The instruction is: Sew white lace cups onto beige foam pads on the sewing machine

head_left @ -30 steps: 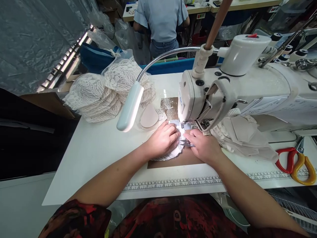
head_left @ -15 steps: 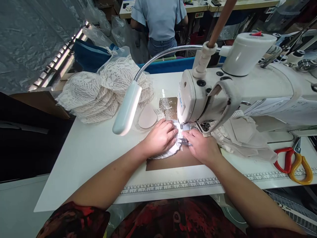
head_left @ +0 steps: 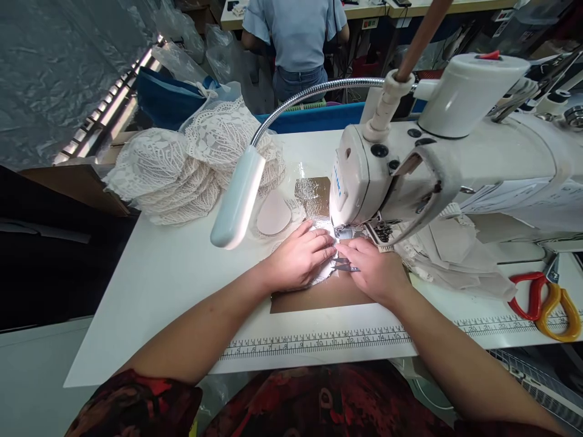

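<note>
A white lace piece (head_left: 324, 274) lies under the sewing machine's needle area, brightly lit. My left hand (head_left: 303, 258) rests over it, its fingers bent together and holding the cloth; the hand hides much of the piece. In my right hand (head_left: 376, 270) is a pair of small thread snips (head_left: 345, 265), its blades pointing left beside the lace edge. The right fingertips meet the cloth close to the left fingers, just in front of the sewing machine (head_left: 359, 182). Whether the needle is in the cloth I cannot tell.
Stacked lace cups (head_left: 155, 176) stand at the left, near a beige teardrop-shaped pad (head_left: 274, 213). A lamp (head_left: 237, 197) hangs over the table. Pale fabric pieces (head_left: 449, 249) and red-and-yellow-handled scissors (head_left: 542, 303) lie right. A ruler strip (head_left: 319, 344) runs along the front; another person (head_left: 298, 42) sits beyond.
My left hand has shifted slightly right over the lace piece, closer to my right hand. The right hand still holds the snips. The whole view has shifted a little.
</note>
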A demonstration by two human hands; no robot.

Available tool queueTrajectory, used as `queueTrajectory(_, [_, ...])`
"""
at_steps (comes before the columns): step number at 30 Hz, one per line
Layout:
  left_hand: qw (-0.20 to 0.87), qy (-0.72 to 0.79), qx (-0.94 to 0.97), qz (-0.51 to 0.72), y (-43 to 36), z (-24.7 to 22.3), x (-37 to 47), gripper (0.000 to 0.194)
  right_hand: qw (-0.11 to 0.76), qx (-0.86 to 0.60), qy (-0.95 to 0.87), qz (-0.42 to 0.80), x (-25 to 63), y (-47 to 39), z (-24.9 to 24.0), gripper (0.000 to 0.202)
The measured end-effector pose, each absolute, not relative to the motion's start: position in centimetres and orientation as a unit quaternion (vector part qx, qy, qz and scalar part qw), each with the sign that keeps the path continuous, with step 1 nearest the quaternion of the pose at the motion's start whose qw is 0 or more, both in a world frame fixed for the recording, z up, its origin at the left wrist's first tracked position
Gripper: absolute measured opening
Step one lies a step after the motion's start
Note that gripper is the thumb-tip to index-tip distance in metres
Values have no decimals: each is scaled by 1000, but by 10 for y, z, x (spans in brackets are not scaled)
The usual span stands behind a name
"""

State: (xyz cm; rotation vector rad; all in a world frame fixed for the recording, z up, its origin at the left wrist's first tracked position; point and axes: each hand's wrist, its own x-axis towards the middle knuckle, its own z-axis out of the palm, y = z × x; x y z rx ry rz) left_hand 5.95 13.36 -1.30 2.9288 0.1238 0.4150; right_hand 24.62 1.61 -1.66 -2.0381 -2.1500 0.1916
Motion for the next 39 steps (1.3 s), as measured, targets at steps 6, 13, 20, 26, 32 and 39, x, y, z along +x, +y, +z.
queueTrajectory(6, [110,49,978,169,133,-19,59,33,32,-687,-724,55,242,17,-12,43])
queueTrajectory(13, [88,76,981,152,132,-19,59,35,21,-702,-710,41,237,20,-12,49])
queueTrajectory(20, [70,86,985,130,133,-18,60,35,39,-702,-711,28,238,19,-16,48])
queueTrajectory(26, [78,86,987,106,136,-18,61,38,61,-694,-717,28,241,18,-18,50])
queueTrajectory(32, [88,102,985,104,139,-18,60,38,73,-689,-721,23,243,17,-19,51])
queueTrajectory(39, [101,142,978,113,141,-20,63,38,44,-694,-718,29,241,17,-20,57])
